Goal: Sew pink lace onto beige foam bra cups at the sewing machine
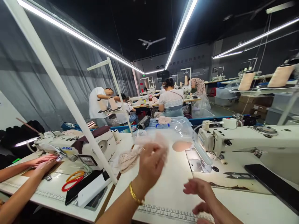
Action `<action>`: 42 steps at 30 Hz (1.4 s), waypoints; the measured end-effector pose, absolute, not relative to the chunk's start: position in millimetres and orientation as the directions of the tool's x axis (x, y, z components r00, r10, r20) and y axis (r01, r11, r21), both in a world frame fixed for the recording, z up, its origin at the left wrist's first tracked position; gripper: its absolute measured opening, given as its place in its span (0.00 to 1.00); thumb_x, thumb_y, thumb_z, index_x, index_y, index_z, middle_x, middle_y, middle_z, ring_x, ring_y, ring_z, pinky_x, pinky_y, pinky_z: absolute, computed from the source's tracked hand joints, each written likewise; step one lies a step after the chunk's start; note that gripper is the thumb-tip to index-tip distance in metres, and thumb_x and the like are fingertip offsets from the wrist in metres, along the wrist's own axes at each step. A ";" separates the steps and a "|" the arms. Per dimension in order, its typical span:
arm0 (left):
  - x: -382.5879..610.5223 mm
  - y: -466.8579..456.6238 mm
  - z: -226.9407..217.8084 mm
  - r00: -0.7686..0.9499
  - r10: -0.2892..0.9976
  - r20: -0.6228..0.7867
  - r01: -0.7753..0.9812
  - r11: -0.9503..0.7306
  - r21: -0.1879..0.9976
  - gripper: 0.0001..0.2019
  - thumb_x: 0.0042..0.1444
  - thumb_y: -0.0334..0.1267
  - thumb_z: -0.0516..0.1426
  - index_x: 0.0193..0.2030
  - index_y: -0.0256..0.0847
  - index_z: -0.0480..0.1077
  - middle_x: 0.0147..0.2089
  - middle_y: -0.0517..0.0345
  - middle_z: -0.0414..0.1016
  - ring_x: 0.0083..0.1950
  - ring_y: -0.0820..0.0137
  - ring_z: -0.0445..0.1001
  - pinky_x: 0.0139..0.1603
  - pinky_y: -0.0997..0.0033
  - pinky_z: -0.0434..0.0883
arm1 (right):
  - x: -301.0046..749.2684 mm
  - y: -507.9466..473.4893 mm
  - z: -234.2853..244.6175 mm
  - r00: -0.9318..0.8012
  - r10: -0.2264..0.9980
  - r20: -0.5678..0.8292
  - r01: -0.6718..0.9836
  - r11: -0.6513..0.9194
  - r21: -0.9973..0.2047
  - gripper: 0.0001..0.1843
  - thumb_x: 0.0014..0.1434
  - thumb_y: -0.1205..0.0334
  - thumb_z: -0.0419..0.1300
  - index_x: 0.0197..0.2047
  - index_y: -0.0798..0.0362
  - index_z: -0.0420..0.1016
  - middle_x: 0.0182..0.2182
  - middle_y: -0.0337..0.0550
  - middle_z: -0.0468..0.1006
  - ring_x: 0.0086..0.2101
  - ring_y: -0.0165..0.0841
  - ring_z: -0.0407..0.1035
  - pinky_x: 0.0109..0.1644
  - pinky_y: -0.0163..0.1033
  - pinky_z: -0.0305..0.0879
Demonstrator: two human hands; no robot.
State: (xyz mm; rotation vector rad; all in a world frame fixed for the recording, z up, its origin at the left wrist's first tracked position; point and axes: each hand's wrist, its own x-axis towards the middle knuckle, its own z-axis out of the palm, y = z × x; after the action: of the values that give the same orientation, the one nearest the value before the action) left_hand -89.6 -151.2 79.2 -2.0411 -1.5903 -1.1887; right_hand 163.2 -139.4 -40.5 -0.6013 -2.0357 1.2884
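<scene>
My left hand [150,163], with a gold bracelet on the wrist, is raised over the white sewing table [168,186]. Its fingers are smeared by motion, and a blurred pale scrap of fabric [151,140] shows at the fingertips. Whether the hand grips it is unclear. A beige lace piece [127,159] lies just left of this hand. My right hand [201,191] hovers low over the table's front edge with fingers loosely apart and nothing in it. A round beige pad [181,145] rests beside the white sewing machine [233,140] on the right.
Thread snips [238,175] and a black phone [273,183] lie on the machine bed. A clear plastic bin [173,127] stands behind. At left, a co-worker's hands [42,161] work at a Juki machine [77,146]. Other people sew at tables farther back.
</scene>
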 end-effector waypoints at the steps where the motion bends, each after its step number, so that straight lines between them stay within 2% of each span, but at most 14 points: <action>1: -69.1 -161.0 70.9 0.184 0.700 0.690 0.843 -0.473 0.255 0.17 0.65 0.33 0.52 0.55 0.47 0.78 0.49 0.48 0.75 0.51 0.60 0.73 0.55 0.58 0.71 | 159.4 -136.2 -30.3 -0.667 0.691 0.278 -0.030 0.348 -0.937 0.42 0.63 0.52 0.65 0.72 0.38 0.46 0.63 0.53 0.66 0.59 0.45 0.67 0.50 0.45 0.75; 3: -38.8 -177.4 54.3 0.346 0.738 0.579 0.694 -0.617 0.371 0.20 0.64 0.33 0.54 0.61 0.48 0.73 0.58 0.44 0.71 0.60 0.57 0.69 0.61 0.54 0.68 | 155.1 -132.9 -11.2 -0.607 0.748 0.267 -0.070 0.285 -0.956 0.24 0.67 0.55 0.59 0.63 0.42 0.61 0.51 0.48 0.74 0.48 0.40 0.72 0.47 0.44 0.73; 4: -29.8 -182.8 46.6 0.366 0.772 0.520 0.621 -0.619 0.481 0.23 0.64 0.35 0.56 0.66 0.48 0.68 0.65 0.43 0.67 0.66 0.54 0.64 0.65 0.51 0.65 | 155.5 -132.9 -3.2 -0.608 0.741 0.286 -0.078 0.302 -0.950 0.11 0.66 0.58 0.57 0.52 0.46 0.69 0.43 0.45 0.76 0.42 0.38 0.72 0.45 0.42 0.71; 6: -22.6 -186.8 33.1 0.382 0.858 0.342 0.437 -0.495 0.751 0.31 0.63 0.45 0.60 0.71 0.46 0.60 0.70 0.42 0.60 0.70 0.52 0.59 0.68 0.50 0.61 | 161.3 -135.1 8.4 -0.579 0.757 0.303 -0.089 0.311 -0.946 0.04 0.62 0.63 0.57 0.41 0.49 0.70 0.36 0.40 0.74 0.37 0.35 0.69 0.42 0.39 0.67; 9: -27.4 -179.2 18.3 0.537 0.843 -0.042 0.272 -0.126 0.954 0.29 0.59 0.59 0.62 0.59 0.41 0.70 0.53 0.50 0.75 0.53 0.58 0.73 0.54 0.62 0.71 | 177.0 -137.0 13.0 -0.506 0.811 0.292 -0.085 0.291 -0.953 0.02 0.61 0.62 0.58 0.38 0.50 0.69 0.33 0.37 0.71 0.33 0.32 0.65 0.39 0.36 0.64; 12: -42.4 -166.1 13.8 0.525 0.819 -0.234 0.453 -0.036 0.891 0.24 0.62 0.62 0.58 0.38 0.39 0.74 0.31 0.61 0.72 0.35 0.69 0.69 0.38 0.72 0.66 | 194.2 -125.5 3.4 -0.398 0.876 0.273 -0.064 0.270 -0.961 0.08 0.65 0.55 0.58 0.39 0.50 0.67 0.32 0.36 0.70 0.32 0.31 0.65 0.38 0.35 0.65; 15: -67.1 -153.4 23.4 0.385 0.886 -0.259 0.397 0.094 0.913 0.27 0.64 0.64 0.54 0.33 0.39 0.73 0.22 0.64 0.64 0.26 0.73 0.61 0.29 0.74 0.60 | 218.1 -96.8 -10.5 -0.368 0.862 0.348 0.127 0.417 -0.900 0.09 0.69 0.54 0.55 0.43 0.51 0.70 0.34 0.40 0.75 0.34 0.34 0.70 0.40 0.38 0.69; 18: -93.1 -145.1 46.8 0.223 0.960 -0.170 0.160 0.136 0.978 0.26 0.60 0.63 0.58 0.39 0.38 0.79 0.23 0.59 0.70 0.27 0.70 0.66 0.29 0.72 0.64 | 252.5 -59.9 -20.2 -0.346 0.807 0.479 0.584 0.585 -0.563 0.12 0.70 0.64 0.53 0.54 0.52 0.72 0.47 0.51 0.79 0.47 0.41 0.72 0.53 0.48 0.68; 21: -101.3 -143.8 71.9 0.087 0.995 -0.049 0.123 0.038 0.992 0.25 0.57 0.59 0.63 0.48 0.39 0.81 0.36 0.49 0.81 0.42 0.58 0.76 0.42 0.65 0.73 | 282.8 -29.2 -26.8 -0.380 0.849 0.368 0.873 0.460 -0.160 0.14 0.66 0.71 0.55 0.52 0.54 0.75 0.55 0.58 0.77 0.53 0.50 0.68 0.54 0.55 0.65; 25: -72.3 -143.6 76.6 0.180 0.973 -0.145 0.308 0.085 0.948 0.26 0.61 0.57 0.61 0.57 0.41 0.77 0.44 0.48 0.83 0.42 0.60 0.76 0.41 0.65 0.72 | 285.3 -24.5 -30.0 -0.425 0.845 0.325 0.863 0.487 -0.136 0.12 0.69 0.73 0.51 0.40 0.56 0.75 0.41 0.56 0.80 0.44 0.47 0.72 0.49 0.49 0.65; 29: -35.2 -134.0 50.4 0.362 0.891 -0.273 0.269 0.180 0.946 0.35 0.61 0.59 0.60 0.67 0.38 0.65 0.41 0.49 0.84 0.39 0.65 0.73 0.39 0.68 0.66 | 253.6 -64.3 -16.0 -0.480 0.816 0.321 0.753 0.571 -0.327 0.11 0.75 0.66 0.45 0.48 0.53 0.68 0.33 0.42 0.79 0.31 0.36 0.72 0.36 0.38 0.64; 31: -25.7 -129.3 39.7 0.411 0.869 -0.276 0.229 0.195 0.954 0.35 0.61 0.58 0.61 0.67 0.36 0.63 0.40 0.48 0.83 0.38 0.66 0.72 0.39 0.69 0.64 | 236.5 -85.7 -5.3 -0.564 0.732 0.382 0.618 0.681 -0.393 0.09 0.74 0.60 0.51 0.53 0.51 0.66 0.40 0.45 0.80 0.38 0.37 0.74 0.40 0.38 0.65; 37: -13.4 -125.9 34.8 0.470 0.845 -0.254 0.170 0.196 0.966 0.31 0.62 0.56 0.61 0.63 0.36 0.64 0.38 0.50 0.83 0.39 0.65 0.73 0.43 0.66 0.64 | 201.5 -104.9 2.2 -0.615 0.610 0.500 0.686 0.727 -0.043 0.09 0.72 0.63 0.54 0.38 0.50 0.71 0.30 0.41 0.76 0.31 0.36 0.70 0.36 0.40 0.57; 42: -16.8 -129.4 38.2 0.516 0.799 -0.309 0.219 0.226 0.949 0.25 0.62 0.53 0.59 0.58 0.36 0.69 0.30 0.55 0.79 0.32 0.68 0.70 0.36 0.69 0.65 | 194.9 -105.6 -3.1 -0.620 0.573 0.536 0.667 0.745 -0.025 0.10 0.72 0.65 0.53 0.38 0.51 0.72 0.29 0.40 0.75 0.29 0.34 0.68 0.34 0.40 0.54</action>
State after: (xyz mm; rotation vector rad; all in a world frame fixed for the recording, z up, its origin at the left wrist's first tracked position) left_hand -16.8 -129.4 38.2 -3.4743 -2.6229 -1.3375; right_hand 194.9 -105.6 -3.1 -0.9349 -2.4194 -0.2396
